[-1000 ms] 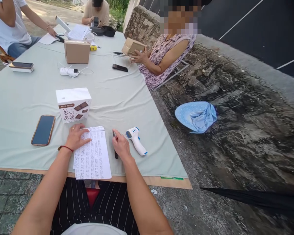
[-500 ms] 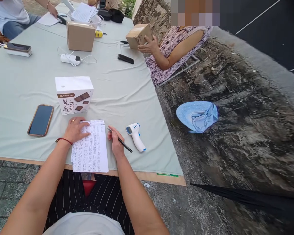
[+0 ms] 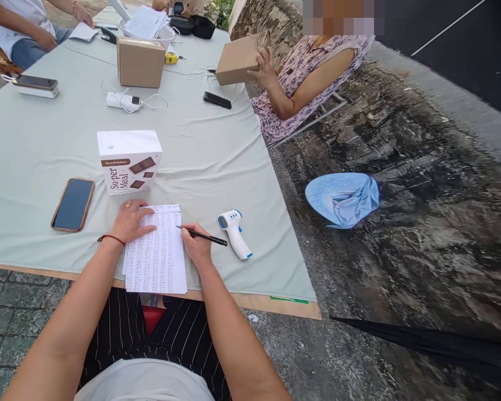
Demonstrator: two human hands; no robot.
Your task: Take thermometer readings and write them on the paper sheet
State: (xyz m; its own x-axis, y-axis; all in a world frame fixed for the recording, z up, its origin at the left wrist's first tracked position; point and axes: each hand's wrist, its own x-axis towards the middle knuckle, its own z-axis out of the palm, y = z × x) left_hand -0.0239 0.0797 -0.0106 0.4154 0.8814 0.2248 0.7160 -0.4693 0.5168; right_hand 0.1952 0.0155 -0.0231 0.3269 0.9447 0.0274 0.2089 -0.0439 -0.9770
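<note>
Sheets of paper [image 3: 158, 262] covered in dense handwriting lie at the table's near edge. My left hand [image 3: 130, 223] rests flat on their upper left part, fingers spread. In my right hand [image 3: 196, 244] is a black pen [image 3: 206, 236], gripped at the papers' right edge with its tip over the upper right of the top sheet. Just beyond the papers stands a white Su-per Meal box [image 3: 129, 164]. To the right of my right hand lies a white and blue infrared thermometer [image 3: 235, 233]. A smartphone [image 3: 73, 204] in a brown case lies left of my left hand.
A cardboard box [image 3: 140, 64] and a white device with a cable [image 3: 123, 101] sit farther back. Across the right side, a seated person holds another cardboard box [image 3: 240, 58]. A second person's hands [image 3: 82, 14] are at the far left. A blue hat [image 3: 343, 199] lies off the table's right side.
My right hand has brought the pen leftward, its tip now over the sheet. The seated person's box has turned and tilted. The far-left person's paper has shifted. My left hand stays put.
</note>
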